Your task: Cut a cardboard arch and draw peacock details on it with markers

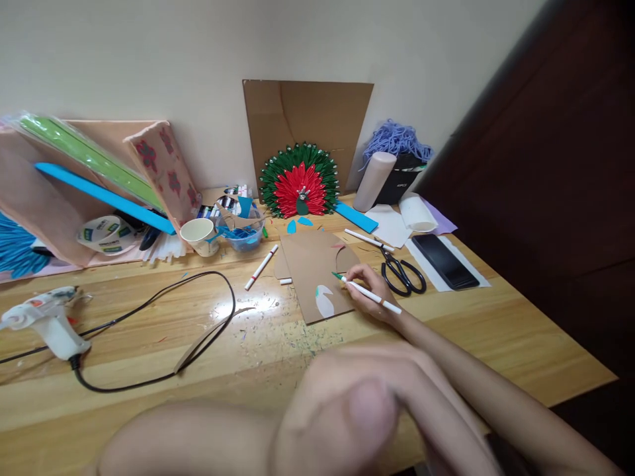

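Observation:
My right hand (373, 291) is closed around a white marker (374, 297) with a green tip. The tip is at the right part of a brown cardboard sheet (307, 264), and I cannot tell whether it touches. On the sheet's near part lies a small white cut-out (325, 304) with a green patch at its upper left. A curved dark line or slit shows near the sheet's right edge. My left hand (342, 410) looms blurred in the foreground, its fingers bent and partly hidden; what it holds, if anything, does not show.
A glue gun (44, 320) and its looping cord lie left. Black-handled scissors (401, 272) and a phone (446, 261) lie right. Behind are a paper cup (199, 237), a plastic tub (243, 231) of scraps, and a green-and-red peacock (301, 182) against upright cardboard. Another marker (261, 267) lies nearby.

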Available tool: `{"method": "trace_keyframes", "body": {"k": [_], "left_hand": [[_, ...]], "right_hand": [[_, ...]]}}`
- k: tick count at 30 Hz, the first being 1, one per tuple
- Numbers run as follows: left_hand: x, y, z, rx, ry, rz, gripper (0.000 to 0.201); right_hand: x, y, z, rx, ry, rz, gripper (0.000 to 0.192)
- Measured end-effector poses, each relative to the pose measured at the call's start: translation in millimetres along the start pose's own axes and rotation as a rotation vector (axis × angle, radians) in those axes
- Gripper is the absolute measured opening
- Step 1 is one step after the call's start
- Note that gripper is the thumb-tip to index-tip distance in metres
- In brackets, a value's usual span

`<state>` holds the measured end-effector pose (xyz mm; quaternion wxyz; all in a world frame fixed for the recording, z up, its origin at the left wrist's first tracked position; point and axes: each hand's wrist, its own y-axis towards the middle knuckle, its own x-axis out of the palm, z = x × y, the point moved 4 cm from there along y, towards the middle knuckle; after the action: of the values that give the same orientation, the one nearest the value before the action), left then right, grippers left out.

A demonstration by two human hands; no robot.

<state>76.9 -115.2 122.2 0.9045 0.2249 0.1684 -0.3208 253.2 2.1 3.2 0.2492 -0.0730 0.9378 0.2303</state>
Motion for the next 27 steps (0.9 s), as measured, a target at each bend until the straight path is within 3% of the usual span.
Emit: {"method": "trace_keyframes", "body": {"k": [1, 3, 4, 7, 11, 20, 27], "left_hand": [[-3.8, 18, -7, -0.01, -0.139, 0.053, 0.069], [-12.6, 43, -32, -0.005, -0.185, 0.193, 0.057], [-16.8, 50, -50, -0.06, -0.131, 0.256, 0.053], [-25.1, 54, -99, -0.089, 0.177, 0.271, 0.045], [-33.0, 48, -137, -0.087, 0.442, 0.251, 0.042], [-36.6, 51, -162, -0.329, 0.526, 0.222, 0.042], [-30.8, 53, -167, -0.286, 0.731, 0.096, 0.039]], "right_hand": [[2, 0, 1, 0.06, 0.092, -0.028, 0.008], [7, 1, 3, 0.156, 0.268, -0.127, 0.011], [9, 2, 3, 0.191, 0.347, -0.179, 0.013], [15, 8, 4, 0.271, 0.555, -0.314, 0.016], [22, 16, 10, 0.381, 0.679, -0.506, 0.02], [25, 21, 10, 0.398, 0.667, -0.608, 0.019], [23, 16, 6, 0.412, 0.626, -0.64, 0.017]]}}
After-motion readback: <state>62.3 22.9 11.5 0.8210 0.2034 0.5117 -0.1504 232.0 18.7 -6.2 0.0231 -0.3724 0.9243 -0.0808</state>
